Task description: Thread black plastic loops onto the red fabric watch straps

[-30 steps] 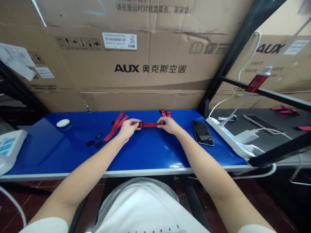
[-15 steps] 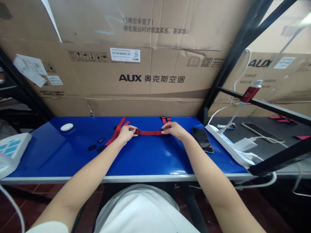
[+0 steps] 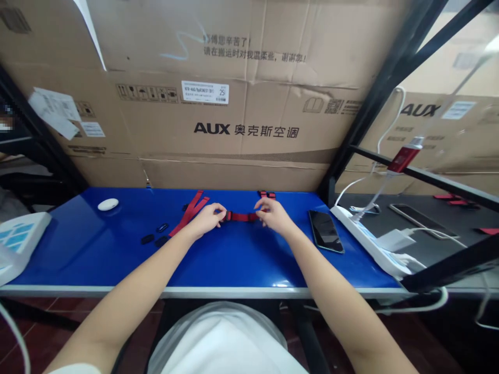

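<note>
A short red strap (image 3: 239, 217) with black buckles is stretched level between my two hands, just above the blue tabletop (image 3: 241, 254). My left hand (image 3: 206, 218) pinches its left end beside a black buckle (image 3: 229, 216). My right hand (image 3: 273, 214) grips the right end, its fingertips closed near another black piece (image 3: 252, 217). More red straps (image 3: 189, 212) lie left of my left hand, partly behind it. Beyond my right hand are further red straps with black buckles (image 3: 267, 195). Small black plastic parts (image 3: 148, 239) rest to the left.
A black phone (image 3: 326, 231) and a white power strip (image 3: 370, 241) lie on the right. At left are a white oval object (image 3: 108, 204) and a white device (image 3: 23, 239). A large cardboard box (image 3: 218, 161) stands along the back, beside a black frame post (image 3: 362, 119).
The strap's visible span between my hands has become shorter, with a black piece now showing near my right fingers. My left hand has shifted slightly right. The view has tilted slightly.
</note>
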`<control>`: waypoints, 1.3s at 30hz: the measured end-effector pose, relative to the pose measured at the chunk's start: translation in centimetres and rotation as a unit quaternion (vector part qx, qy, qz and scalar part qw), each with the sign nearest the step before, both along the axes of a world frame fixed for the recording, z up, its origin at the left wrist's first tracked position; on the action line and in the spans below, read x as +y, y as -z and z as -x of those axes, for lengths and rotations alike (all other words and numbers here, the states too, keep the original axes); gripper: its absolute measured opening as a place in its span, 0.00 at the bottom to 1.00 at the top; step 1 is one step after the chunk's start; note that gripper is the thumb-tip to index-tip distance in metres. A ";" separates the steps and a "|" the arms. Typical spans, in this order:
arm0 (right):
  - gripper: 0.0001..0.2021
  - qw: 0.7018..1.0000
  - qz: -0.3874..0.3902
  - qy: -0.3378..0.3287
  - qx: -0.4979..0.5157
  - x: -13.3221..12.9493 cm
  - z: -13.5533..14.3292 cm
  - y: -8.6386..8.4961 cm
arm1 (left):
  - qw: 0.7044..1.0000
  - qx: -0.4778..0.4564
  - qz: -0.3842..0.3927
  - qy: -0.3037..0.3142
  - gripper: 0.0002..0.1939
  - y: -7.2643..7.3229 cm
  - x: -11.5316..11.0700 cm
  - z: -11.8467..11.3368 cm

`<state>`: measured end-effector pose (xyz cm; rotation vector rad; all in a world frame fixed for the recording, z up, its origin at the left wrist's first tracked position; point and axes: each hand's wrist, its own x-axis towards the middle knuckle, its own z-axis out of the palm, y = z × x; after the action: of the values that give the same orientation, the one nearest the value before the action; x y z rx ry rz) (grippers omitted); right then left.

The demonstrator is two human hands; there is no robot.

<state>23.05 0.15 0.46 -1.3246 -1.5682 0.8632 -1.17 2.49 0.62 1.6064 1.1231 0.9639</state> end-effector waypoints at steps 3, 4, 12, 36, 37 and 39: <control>0.09 0.990 0.022 -0.105 0.088 -1.1 1.6 -0.6 | 0.996 -0.060 -0.017 0.063 0.11 0.0 -1.1 -1.1; 0.12 0.981 0.036 -0.149 0.121 -1.4 2.0 -0.8 | 0.994 -0.079 -0.013 0.077 0.12 0.1 -1.4 -1.4; 0.17 0.978 0.045 -0.198 0.042 -2.0 2.4 -0.8 | 0.988 -0.126 0.010 0.087 0.17 0.7 -1.8 -2.0; 0.15 0.975 0.006 -0.222 -0.016 -1.3 1.9 -0.5 | 0.966 -0.189 0.073 0.163 0.23 1.4 -2.1 -1.9; 0.16 0.975 0.005 -0.222 -0.023 -1.3 1.9 -0.5 | 0.964 -0.193 0.084 0.162 0.23 1.5 -2.0 -1.9; 0.16 0.974 0.003 -0.220 -0.046 -1.4 1.9 -0.6 | 0.965 -0.187 0.096 0.155 0.23 1.6 -2.0 -1.8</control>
<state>21.15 -1.21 1.04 -1.0466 -1.9746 1.0848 0.63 0.50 -0.98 1.3239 0.6592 0.8733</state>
